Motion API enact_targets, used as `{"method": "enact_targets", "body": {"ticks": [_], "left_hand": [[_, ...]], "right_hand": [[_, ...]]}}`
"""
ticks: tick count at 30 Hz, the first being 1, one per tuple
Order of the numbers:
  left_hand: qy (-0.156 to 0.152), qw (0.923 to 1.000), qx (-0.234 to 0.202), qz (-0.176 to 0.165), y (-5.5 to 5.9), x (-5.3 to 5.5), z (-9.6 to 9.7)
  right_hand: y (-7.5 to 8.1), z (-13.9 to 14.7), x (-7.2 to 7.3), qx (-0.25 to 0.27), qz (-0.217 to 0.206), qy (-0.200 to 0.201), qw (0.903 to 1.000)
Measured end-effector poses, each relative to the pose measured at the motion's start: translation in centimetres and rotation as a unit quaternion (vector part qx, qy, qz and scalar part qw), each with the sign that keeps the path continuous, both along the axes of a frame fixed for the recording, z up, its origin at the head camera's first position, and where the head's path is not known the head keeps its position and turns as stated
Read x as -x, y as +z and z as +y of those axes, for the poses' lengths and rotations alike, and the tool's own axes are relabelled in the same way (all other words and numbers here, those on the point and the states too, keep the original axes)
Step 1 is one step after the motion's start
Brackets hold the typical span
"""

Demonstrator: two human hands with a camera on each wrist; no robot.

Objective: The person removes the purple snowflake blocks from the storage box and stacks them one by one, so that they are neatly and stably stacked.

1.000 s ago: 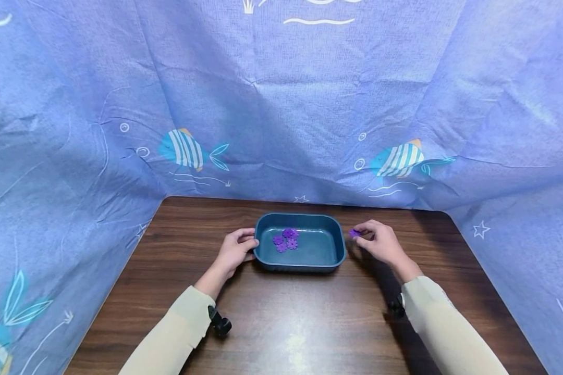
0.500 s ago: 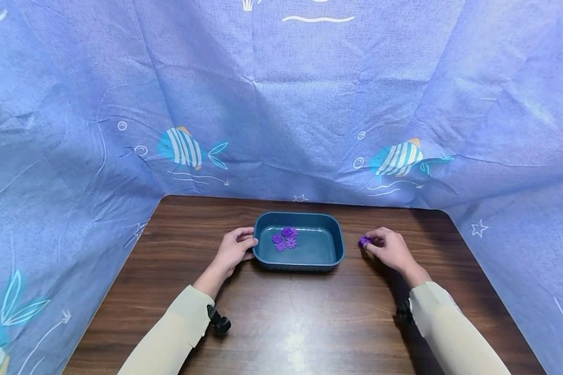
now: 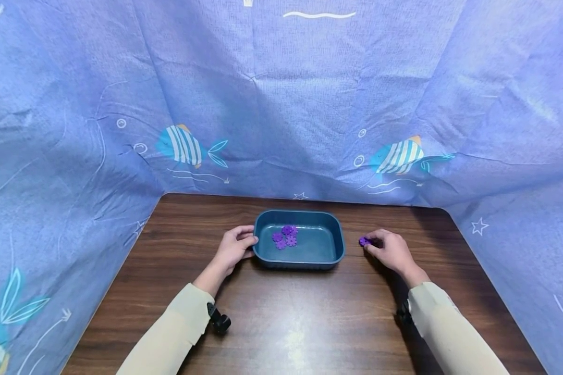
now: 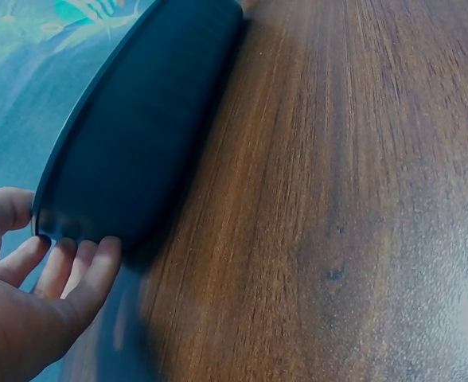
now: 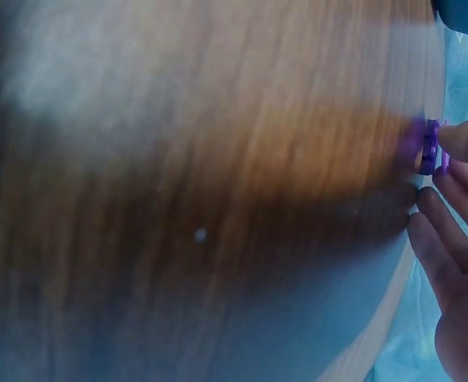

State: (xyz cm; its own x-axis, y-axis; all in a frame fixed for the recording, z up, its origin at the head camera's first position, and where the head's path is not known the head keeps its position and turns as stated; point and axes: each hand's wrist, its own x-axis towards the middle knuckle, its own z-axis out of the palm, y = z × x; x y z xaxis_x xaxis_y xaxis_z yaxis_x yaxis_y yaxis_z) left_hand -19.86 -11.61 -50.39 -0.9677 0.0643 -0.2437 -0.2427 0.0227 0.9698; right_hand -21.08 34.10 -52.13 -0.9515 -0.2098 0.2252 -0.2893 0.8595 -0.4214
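Observation:
A dark teal rectangular dish [image 3: 309, 267] stands on the table, with several small purple gear-shaped pieces [image 3: 291, 241] in its left half. At its left end my left hand [image 3: 232, 250] grips it, thumb at the rim and fingertips against the outer wall, as the left wrist view shows. My right hand [image 3: 391, 252], right of the dish, pinches a purple gear-shaped piece [image 3: 364, 241] low at the tabletop. In the right wrist view that piece [image 5: 430, 147] stands on edge by the thumb; more purple shows behind it, but the fingers partly hide it.
The brown wood-grain table [image 3: 281, 323] carries the dish near its back edge. A blue cloth [image 3: 305, 104] printed with fish hangs behind the table and at both sides. Each wrist wears a small black camera [image 3: 220, 320].
My right hand has moved right, away from the dish, and slightly toward me with the purple piece; over the last half second it stays nearly still. The left hand and dish keep their place.

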Motion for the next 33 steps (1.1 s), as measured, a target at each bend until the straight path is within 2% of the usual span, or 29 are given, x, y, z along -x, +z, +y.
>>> {"method": "enact_targets", "body": {"ticks": [10, 19, 29, 33], "left_hand": [[0.000, 1.0000, -0.004, 0.002, -0.20, -0.01, 0.08], [0.001, 1.0000, -0.008, -0.001, -0.19, -0.07, 0.14], [0.001, 1.0000, -0.001, -0.005, -0.13, 0.03, 0.10], [0.002, 0.9999, -0.014, -0.004, -0.33, 0.07, 0.14]], "right_hand": [[-0.08, -0.24, -0.21, -0.007, -0.008, -0.024, 0.9996], [-0.36, -0.36, -0.12, -0.012, 0.003, -0.036, 0.9993], [-0.05, -0.52, -0.09, -0.033, -0.007, -0.039, 0.9987], [0.00, -0.57, -0.14, -0.037, -0.012, -0.041, 0.9984]]}}
